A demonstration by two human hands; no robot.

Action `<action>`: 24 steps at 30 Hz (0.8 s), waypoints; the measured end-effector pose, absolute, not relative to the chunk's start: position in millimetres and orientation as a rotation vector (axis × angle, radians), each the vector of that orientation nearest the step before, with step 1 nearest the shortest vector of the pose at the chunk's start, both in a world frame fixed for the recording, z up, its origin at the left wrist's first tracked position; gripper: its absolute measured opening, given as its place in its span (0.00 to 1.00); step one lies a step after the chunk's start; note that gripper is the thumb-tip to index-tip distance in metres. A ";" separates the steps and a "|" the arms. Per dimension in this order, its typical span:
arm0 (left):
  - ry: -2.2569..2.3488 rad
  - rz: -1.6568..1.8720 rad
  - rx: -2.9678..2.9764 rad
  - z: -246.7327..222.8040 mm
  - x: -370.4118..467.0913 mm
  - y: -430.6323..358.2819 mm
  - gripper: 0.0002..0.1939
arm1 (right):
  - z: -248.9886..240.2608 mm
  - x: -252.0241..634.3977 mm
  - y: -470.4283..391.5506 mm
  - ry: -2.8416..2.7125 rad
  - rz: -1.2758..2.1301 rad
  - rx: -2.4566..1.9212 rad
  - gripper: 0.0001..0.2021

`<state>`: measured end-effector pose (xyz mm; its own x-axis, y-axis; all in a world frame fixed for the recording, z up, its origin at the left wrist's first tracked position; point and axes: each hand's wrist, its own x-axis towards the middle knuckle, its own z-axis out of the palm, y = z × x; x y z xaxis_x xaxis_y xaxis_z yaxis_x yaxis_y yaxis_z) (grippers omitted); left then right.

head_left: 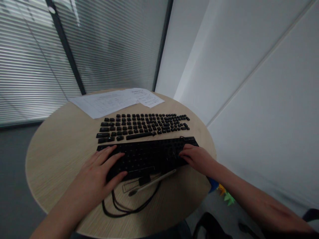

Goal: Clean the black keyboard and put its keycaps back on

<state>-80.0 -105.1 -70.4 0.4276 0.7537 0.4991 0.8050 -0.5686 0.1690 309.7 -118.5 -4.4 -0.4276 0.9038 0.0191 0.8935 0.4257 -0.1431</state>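
A black keyboard base, its keycaps off, lies across the round table in front of me. My left hand rests on its left end, fingers spread over the surface and thumb towards the front edge. Over the right part of the base, my right hand has its fingers bent and pressed together; anything between the fingertips is too small to tell. Loose black keycaps lie in keyboard-like rows just behind the base. A long thin brush-like tool and a black cable lie along its front.
White printed papers lie at the back of the wooden table. Blinds on a glass partition stand behind it, with a white wall on the right. Coloured items are on the floor at right.
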 end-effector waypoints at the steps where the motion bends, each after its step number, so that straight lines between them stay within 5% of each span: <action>1: -1.409 -0.822 -2.573 -70.2 -79.9 -105.3 0.32 | -5.4 309.3 -118.3 -2.575 0.187 -1.594 0.11; 24: -1.520 -0.815 -2.650 -56.9 -72.8 -111.7 0.30 | -34.1 307.7 -161.9 -2.466 0.005 -1.584 0.13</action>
<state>-72.8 -111.7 -56.9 0.4049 0.8112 0.4220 0.8006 -0.5374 0.2650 307.7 -161.9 -34.1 -0.4004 0.8996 0.1742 0.8989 0.4225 -0.1159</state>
